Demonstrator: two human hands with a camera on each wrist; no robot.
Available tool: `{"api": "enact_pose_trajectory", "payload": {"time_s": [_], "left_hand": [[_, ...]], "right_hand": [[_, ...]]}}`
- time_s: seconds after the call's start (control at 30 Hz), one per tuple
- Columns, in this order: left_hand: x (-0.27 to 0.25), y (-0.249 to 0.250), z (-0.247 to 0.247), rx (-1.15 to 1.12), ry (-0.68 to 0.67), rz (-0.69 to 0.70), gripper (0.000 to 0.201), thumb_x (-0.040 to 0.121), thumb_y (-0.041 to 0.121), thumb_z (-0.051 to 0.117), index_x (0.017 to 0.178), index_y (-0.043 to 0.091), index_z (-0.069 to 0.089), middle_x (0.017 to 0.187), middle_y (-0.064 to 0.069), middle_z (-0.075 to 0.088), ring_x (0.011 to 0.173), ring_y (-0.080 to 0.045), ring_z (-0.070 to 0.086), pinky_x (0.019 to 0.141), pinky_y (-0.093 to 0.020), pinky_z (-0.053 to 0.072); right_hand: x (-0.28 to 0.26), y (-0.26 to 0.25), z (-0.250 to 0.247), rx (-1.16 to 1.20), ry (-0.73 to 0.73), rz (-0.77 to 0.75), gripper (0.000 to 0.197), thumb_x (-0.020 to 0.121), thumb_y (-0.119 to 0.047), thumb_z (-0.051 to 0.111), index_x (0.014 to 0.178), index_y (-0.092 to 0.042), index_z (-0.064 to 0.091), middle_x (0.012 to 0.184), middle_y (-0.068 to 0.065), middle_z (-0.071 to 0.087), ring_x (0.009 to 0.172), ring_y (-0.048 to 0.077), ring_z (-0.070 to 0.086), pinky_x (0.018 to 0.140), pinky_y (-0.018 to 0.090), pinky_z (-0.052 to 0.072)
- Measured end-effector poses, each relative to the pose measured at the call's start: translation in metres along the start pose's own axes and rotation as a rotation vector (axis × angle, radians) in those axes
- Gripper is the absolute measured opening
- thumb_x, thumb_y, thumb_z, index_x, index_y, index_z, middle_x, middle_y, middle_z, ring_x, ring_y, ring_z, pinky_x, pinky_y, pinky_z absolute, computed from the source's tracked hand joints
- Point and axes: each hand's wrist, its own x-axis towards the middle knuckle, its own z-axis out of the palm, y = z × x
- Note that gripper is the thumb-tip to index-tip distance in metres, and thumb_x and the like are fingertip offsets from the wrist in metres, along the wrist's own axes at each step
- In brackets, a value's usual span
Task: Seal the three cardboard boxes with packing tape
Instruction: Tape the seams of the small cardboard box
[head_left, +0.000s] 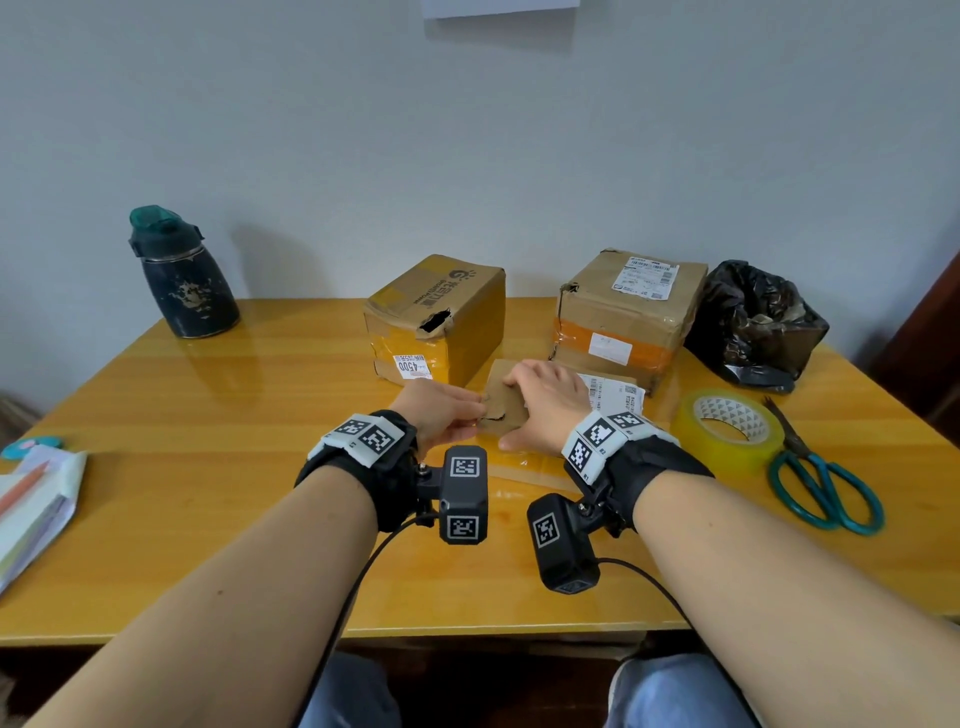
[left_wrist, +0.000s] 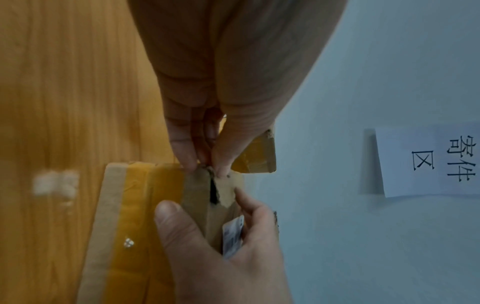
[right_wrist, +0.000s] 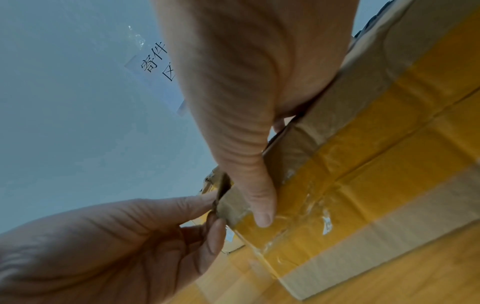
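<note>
A small flat cardboard box (head_left: 506, 400) with yellow tape and a white label lies in front of me. Its top seam is torn open (left_wrist: 213, 191). My left hand (head_left: 480, 410) pinches the torn edge of the flap between thumb and fingers (left_wrist: 205, 164). My right hand (head_left: 524, 405) grips the same box, thumb on the taped near side (right_wrist: 262, 216), fingers over the top. Behind stand a box with a torn hole (head_left: 436, 317) and a larger labelled box (head_left: 628, 306). A roll of clear packing tape (head_left: 727, 426) lies to the right of my right wrist.
Teal-handled scissors (head_left: 823, 483) lie beside the tape roll. A black plastic bag (head_left: 758, 322) sits at the back right and a dark bottle (head_left: 182, 275) at the back left. Papers and a pen (head_left: 31, 499) lie at the wooden table's (head_left: 234, 441) left edge.
</note>
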Motion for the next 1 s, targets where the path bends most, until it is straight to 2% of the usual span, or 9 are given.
{"api": "enact_pose_trajectory", "payload": {"time_s": [0.1,0.27,0.43,0.57,0.67,0.73,0.83,0.9,1.0], "left_hand": [[0.002,-0.004,0.002,-0.069,0.026,-0.013,0.023,0.081,-0.001,0.071,0.104,-0.002,0.068,0.096,-0.017,0.068,0.07,-0.016,0.064,0.054,-0.019,0.056],[0.003,-0.008,0.003,-0.12,0.038,-0.011,0.016,0.078,0.001,0.075,0.093,0.001,0.07,0.093,-0.015,0.07,0.07,-0.015,0.065,0.055,-0.018,0.055],[0.006,-0.009,0.005,-0.102,0.043,-0.016,0.015,0.077,0.003,0.076,0.091,0.004,0.07,0.098,-0.016,0.07,0.07,-0.014,0.064,0.055,-0.018,0.055],[0.005,-0.009,0.008,-0.075,0.046,-0.008,0.017,0.078,0.004,0.076,0.092,0.005,0.067,0.084,-0.012,0.066,0.062,-0.013,0.061,0.058,-0.022,0.057],[0.005,-0.009,0.01,-0.056,0.043,-0.001,0.015,0.079,0.003,0.075,0.088,0.006,0.064,0.074,-0.01,0.063,0.056,-0.012,0.057,0.058,-0.023,0.057],[0.005,-0.01,0.01,-0.068,0.04,-0.002,0.016,0.079,0.003,0.075,0.089,0.005,0.063,0.073,-0.009,0.062,0.056,-0.012,0.057,0.058,-0.023,0.056],[0.006,-0.011,0.01,-0.088,0.048,-0.004,0.022,0.079,0.004,0.075,0.097,0.003,0.064,0.074,-0.009,0.062,0.057,-0.011,0.057,0.054,-0.022,0.055],[0.007,-0.011,0.011,-0.093,0.078,0.001,0.02,0.081,0.007,0.074,0.099,0.002,0.066,0.075,-0.008,0.062,0.058,-0.011,0.056,0.053,-0.02,0.055],[0.006,-0.01,0.012,-0.172,0.109,-0.021,0.009,0.092,0.012,0.063,0.089,0.003,0.064,0.07,-0.004,0.056,0.058,-0.01,0.052,0.054,-0.02,0.054]], "right_hand": [[0.0,0.0,0.0,-0.01,0.006,-0.004,0.076,0.071,-0.045,0.076,0.133,-0.025,0.037,0.146,-0.001,0.031,0.137,0.026,0.023,0.113,0.042,0.017],[0.0,0.0,0.001,-0.012,0.017,0.003,0.077,0.07,-0.045,0.077,0.132,-0.025,0.037,0.144,-0.001,0.032,0.136,0.025,0.024,0.112,0.042,0.019],[0.001,0.0,0.001,-0.006,0.016,0.005,0.078,0.071,-0.046,0.077,0.133,-0.025,0.037,0.145,-0.001,0.032,0.136,0.026,0.024,0.112,0.043,0.019],[0.0,0.001,0.002,-0.009,0.022,-0.005,0.078,0.071,-0.046,0.077,0.134,-0.025,0.037,0.146,-0.001,0.031,0.136,0.025,0.024,0.112,0.042,0.019],[-0.001,0.002,-0.004,0.041,-0.034,0.007,0.082,0.07,-0.054,0.074,0.137,-0.026,0.036,0.15,-0.001,0.027,0.14,0.025,0.019,0.114,0.043,0.018],[-0.001,0.003,-0.008,0.13,-0.054,0.027,0.074,0.077,-0.059,0.065,0.139,-0.027,0.04,0.153,-0.002,0.026,0.141,0.025,0.018,0.115,0.044,0.018],[0.001,0.002,-0.008,0.181,-0.008,0.047,0.053,0.091,-0.054,0.049,0.136,-0.026,0.046,0.154,-0.001,0.028,0.142,0.024,0.02,0.114,0.042,0.018],[0.002,0.001,-0.003,0.136,0.023,0.048,0.048,0.092,-0.049,0.05,0.134,-0.026,0.047,0.152,-0.001,0.03,0.141,0.025,0.022,0.114,0.041,0.019],[0.004,0.002,-0.003,0.142,0.016,0.054,0.045,0.093,-0.043,0.052,0.134,-0.026,0.047,0.152,-0.002,0.03,0.141,0.025,0.022,0.114,0.041,0.019]]}}
